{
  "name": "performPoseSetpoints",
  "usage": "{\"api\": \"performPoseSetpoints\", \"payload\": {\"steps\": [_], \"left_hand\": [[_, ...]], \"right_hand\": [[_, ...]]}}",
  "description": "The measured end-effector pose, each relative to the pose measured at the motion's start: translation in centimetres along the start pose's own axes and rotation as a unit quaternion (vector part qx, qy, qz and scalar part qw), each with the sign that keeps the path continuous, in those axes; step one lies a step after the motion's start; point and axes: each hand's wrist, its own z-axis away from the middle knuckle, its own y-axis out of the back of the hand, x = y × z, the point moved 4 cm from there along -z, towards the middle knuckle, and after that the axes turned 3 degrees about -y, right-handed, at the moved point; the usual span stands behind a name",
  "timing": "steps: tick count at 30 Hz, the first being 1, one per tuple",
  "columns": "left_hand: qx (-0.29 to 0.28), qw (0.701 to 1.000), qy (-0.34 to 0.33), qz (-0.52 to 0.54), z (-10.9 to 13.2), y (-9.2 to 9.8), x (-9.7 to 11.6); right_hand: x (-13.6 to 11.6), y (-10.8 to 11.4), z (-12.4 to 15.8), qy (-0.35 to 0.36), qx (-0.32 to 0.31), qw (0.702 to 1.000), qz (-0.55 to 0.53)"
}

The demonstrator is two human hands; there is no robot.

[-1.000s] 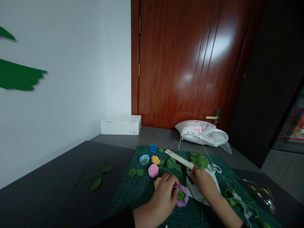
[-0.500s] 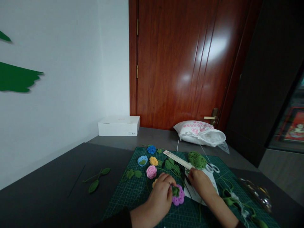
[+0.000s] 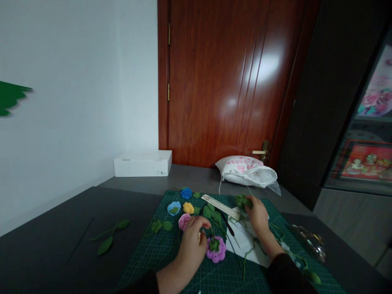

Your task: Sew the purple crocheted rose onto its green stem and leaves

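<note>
My left hand (image 3: pixel 192 245) is over the green cutting mat (image 3: pixel 167 261), thumb and fingers apart, with nothing visible in it. Just right of its fingertips lies a purple crocheted flower (image 3: pixel 217 255), its green underside facing up. Farther right, my right hand (image 3: pixel 257 214) has its fingers closed on the green yarn (image 3: pixel 242 201) at the mat's far side. Near the hands are a crochet hook (image 3: pixel 229 228) with a dark handle and a pale ruler (image 3: pixel 219 205). White paper (image 3: pixel 245 244) lies below the right hand, with green strands across it.
Pink (image 3: pixel 184 221), yellow (image 3: pixel 188 208), light-blue (image 3: pixel 174 208) and dark-blue flowers (image 3: pixel 185 193) lie on the mat. Leaves on a stem (image 3: pixel 105 246) rest to the left. A white box (image 3: pixel 143 164) and a white bag (image 3: pixel 245 170) stand at the back.
My left hand has let go of the purple flower and opened beside it. My right hand has moved from the ruler's near end to the green yarn. The view has turned slightly right.
</note>
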Motion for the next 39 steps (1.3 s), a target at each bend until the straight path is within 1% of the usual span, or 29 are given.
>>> {"api": "performPoseSetpoints", "payload": {"steps": [3, 5, 6, 9, 12, 15, 16, 17, 18, 19, 21, 23, 26, 28, 30, 32, 33, 35, 37, 39], "left_hand": [[0.011, 0.999, 0.021, 0.039, -1.2, 0.4, -0.8], [-0.004, 0.996, 0.037, 0.081, -2.7, 0.4, -1.1], [-0.022, 0.993, 0.044, 0.107, -3.6, 0.3, -1.0], [-0.099, 0.974, 0.055, 0.196, -6.3, -0.5, 0.2], [-0.201, 0.938, 0.047, 0.279, -8.3, -2.0, 2.7], [-0.289, 0.898, 0.048, 0.328, -9.2, -4.1, 4.6], [-0.341, 0.869, 0.073, 0.350, -9.2, -5.0, 4.9], [-0.357, 0.861, 0.081, 0.353, -9.4, -5.4, 5.0], [-0.361, 0.859, 0.087, 0.353, -9.6, -5.6, 4.9], [-0.356, 0.861, 0.090, 0.351, -10.0, -5.5, 4.7], [-0.326, 0.873, 0.093, 0.351, -11.1, -4.3, 4.0], [-0.295, 0.880, 0.097, 0.358, -12.4, -2.3, 3.1], [-0.247, 0.886, 0.100, 0.379, -14.4, 1.6, 2.0], [-0.209, 0.881, 0.098, 0.413, -15.4, 3.9, 1.7], [-0.174, 0.866, 0.094, 0.459, -16.2, 5.8, 1.6], [-0.140, 0.843, 0.089, 0.512, -16.6, 7.0, 1.8], [-0.124, 0.828, 0.087, 0.540, -16.7, 7.5, 1.9], [-0.094, 0.796, 0.084, 0.591, -16.9, 8.3, 2.1], [-0.067, 0.768, 0.081, 0.632, -17.1, 9.1, 2.2], [-0.043, 0.745, 0.078, 0.661, -17.3, 9.9, 2.3]], "right_hand": [[-0.8, 1.2, -1.1, -0.043, 0.056, 0.989, -0.132], [-2.3, 1.9, -1.8, -0.054, 0.060, 0.969, -0.234], [-3.3, 2.2, -2.0, -0.053, 0.052, 0.956, -0.285], [-6.9, 3.1, -1.9, -0.036, 0.029, 0.907, -0.418], [-10.8, 4.1, -0.5, -0.015, -0.011, 0.857, -0.515], [-14.0, 4.8, 0.9, -0.003, -0.065, 0.818, -0.571], [-14.8, 5.0, 1.1, -0.003, -0.075, 0.807, -0.585], [-15.3, 5.2, 1.1, -0.003, -0.075, 0.796, -0.600], [-15.5, 5.5, 0.9, -0.004, -0.068, 0.786, -0.614], [-15.5, 5.9, 0.4, -0.008, -0.055, 0.776, -0.629], [-14.7, 6.9, -0.9, -0.023, -0.019, 0.757, -0.653], [-13.3, 8.4, -2.5, -0.042, 0.017, 0.740, -0.671], [-10.4, 11.6, -4.5, -0.058, 0.073, 0.718, -0.690], [-8.5, 13.7, -5.3, -0.061, 0.106, 0.708, -0.695], [-6.7, 15.3, -6.0, -0.061, 0.135, 0.707, -0.692], [-5.3, 16.2, -6.5, -0.060, 0.170, 0.709, -0.681], [-4.9, 16.4, -6.8, -0.061, 0.181, 0.711, -0.676], [-4.4, 16.2, -7.3, -0.060, 0.192, 0.725, -0.659], [-4.4, 15.8, -7.4, -0.050, 0.188, 0.753, -0.629], [-4.5, 15.2, -6.8, -0.023, 0.178, 0.792, -0.583]]}}
